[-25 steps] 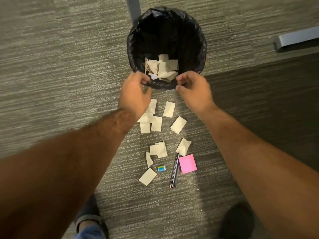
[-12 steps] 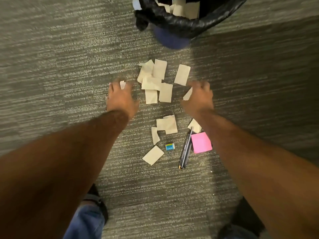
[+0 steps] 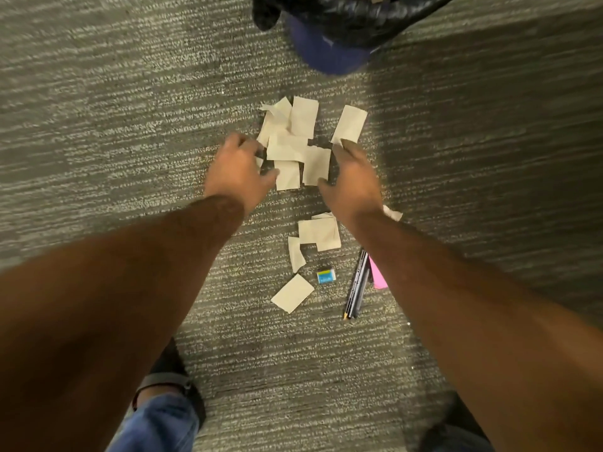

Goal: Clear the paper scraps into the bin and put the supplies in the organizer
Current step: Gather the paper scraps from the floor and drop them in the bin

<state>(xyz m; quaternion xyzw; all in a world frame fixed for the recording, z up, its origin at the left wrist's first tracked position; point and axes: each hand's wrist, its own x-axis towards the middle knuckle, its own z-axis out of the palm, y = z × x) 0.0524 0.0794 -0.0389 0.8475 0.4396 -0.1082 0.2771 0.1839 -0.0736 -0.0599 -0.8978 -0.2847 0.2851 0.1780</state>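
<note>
Several beige paper scraps (image 3: 295, 143) lie in a pile on the carpet just below the blue bin (image 3: 329, 50) with its black liner. My left hand (image 3: 236, 172) rests at the pile's left edge and my right hand (image 3: 350, 177) at its right edge, fingers spread, both touching scraps. More scraps (image 3: 321, 233) lie nearer me, one apart (image 3: 292, 293). A small blue and yellow eraser (image 3: 326, 276), dark pencils (image 3: 357, 285) and a pink sticky-note pad (image 3: 378, 277), partly hidden by my right forearm, lie on the floor.
Grey striped carpet (image 3: 130, 109) covers the floor. My two shoes show at the bottom, the left one (image 3: 169, 376) beside a denim trouser leg. A darker shadowed band of carpet runs along the right side.
Both hands left the bin rim, dropped to the floor, and have now closed in from either side onto the upper pile of scraps. The view tilted down, so the bin sits at the top edge.
</note>
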